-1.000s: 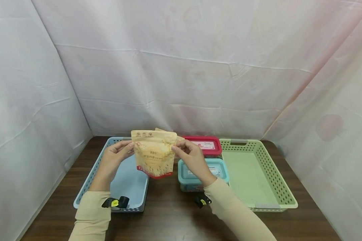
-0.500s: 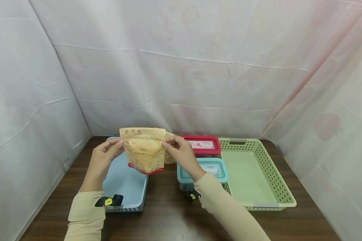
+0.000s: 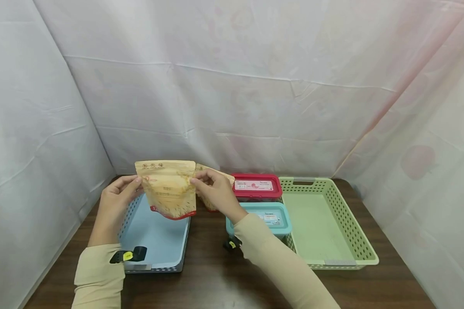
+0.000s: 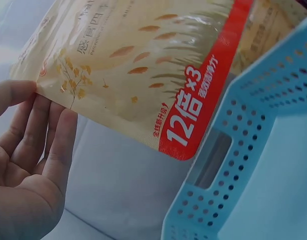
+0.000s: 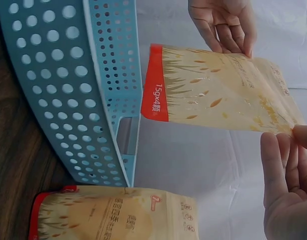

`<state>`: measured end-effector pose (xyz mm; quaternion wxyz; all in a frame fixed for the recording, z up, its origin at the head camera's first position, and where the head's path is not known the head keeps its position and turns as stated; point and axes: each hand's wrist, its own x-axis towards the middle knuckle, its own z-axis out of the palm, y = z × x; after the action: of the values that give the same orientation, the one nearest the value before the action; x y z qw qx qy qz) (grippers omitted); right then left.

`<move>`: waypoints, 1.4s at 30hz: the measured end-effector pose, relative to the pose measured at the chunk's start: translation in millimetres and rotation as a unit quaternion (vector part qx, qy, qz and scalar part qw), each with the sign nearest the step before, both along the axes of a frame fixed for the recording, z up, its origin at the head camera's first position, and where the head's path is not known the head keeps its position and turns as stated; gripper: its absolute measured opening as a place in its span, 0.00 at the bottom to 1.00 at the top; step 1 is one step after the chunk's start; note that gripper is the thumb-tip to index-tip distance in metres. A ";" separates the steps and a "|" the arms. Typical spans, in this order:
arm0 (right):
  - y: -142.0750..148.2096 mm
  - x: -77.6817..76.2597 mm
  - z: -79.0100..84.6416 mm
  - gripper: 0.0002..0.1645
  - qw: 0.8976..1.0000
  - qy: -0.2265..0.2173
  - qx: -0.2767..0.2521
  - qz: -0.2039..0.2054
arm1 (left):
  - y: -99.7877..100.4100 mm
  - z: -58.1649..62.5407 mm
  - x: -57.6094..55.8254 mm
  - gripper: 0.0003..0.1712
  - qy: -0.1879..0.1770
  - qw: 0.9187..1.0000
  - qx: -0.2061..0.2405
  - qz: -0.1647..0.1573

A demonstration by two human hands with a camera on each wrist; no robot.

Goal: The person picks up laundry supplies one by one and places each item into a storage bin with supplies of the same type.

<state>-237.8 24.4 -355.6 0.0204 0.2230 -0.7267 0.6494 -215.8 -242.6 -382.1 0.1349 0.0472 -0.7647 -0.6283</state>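
A yellow stand-up pouch (image 3: 168, 193) with a red bottom band hangs upright over the blue basket (image 3: 154, 240). My left hand (image 3: 117, 199) pinches its left edge near the top, thumb in front. At the opposite edge my right hand (image 3: 216, 191) pinches it the same way. In the left wrist view the pouch (image 4: 138, 65) has its red corner near the basket's rim. Behind my right hand stands a second, similar pouch (image 3: 210, 204), partly hidden; the right wrist view shows this second pouch (image 5: 118, 215) beside the basket's outer wall.
Right of the second pouch are a red-lidded box (image 3: 257, 186) and a teal-lidded box (image 3: 272, 214), the latter partly behind my right forearm. A green basket (image 3: 365, 242) stands at the right of the dark wooden table (image 3: 216, 287). White cloth (image 3: 232, 107) hangs behind.
Both hands have moved left together, carrying the pouch from beside the blue basket to over it. More of the second pouch and the teal-lidded box shows now.
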 end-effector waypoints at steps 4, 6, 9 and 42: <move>-7.6 -18.1 -14.8 0.11 1.000 0.018 0.018 0.004 | -5.2 -0.7 -0.6 0.27 -0.006 1.000 -0.019 0.019; -9.9 -21.0 -15.3 0.11 0.999 0.024 0.022 0.004 | -7.6 -0.9 -1.5 0.28 -0.006 1.000 -0.018 0.022; -12.9 -25.0 -15.9 0.10 0.999 0.023 0.024 0.003 | -10.9 -1.7 -4.2 0.27 0.000 0.999 -0.027 0.025; -34.9 -63.3 -39.0 0.06 0.982 0.051 0.176 -0.053 | -30.9 -14.9 -32.0 0.33 -0.049 0.982 -0.175 0.052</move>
<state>-301.2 -10.5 -394.6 0.0518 0.2171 -0.8384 0.4972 -247.9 -273.5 -397.0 0.1361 0.0937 -0.8651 -0.4736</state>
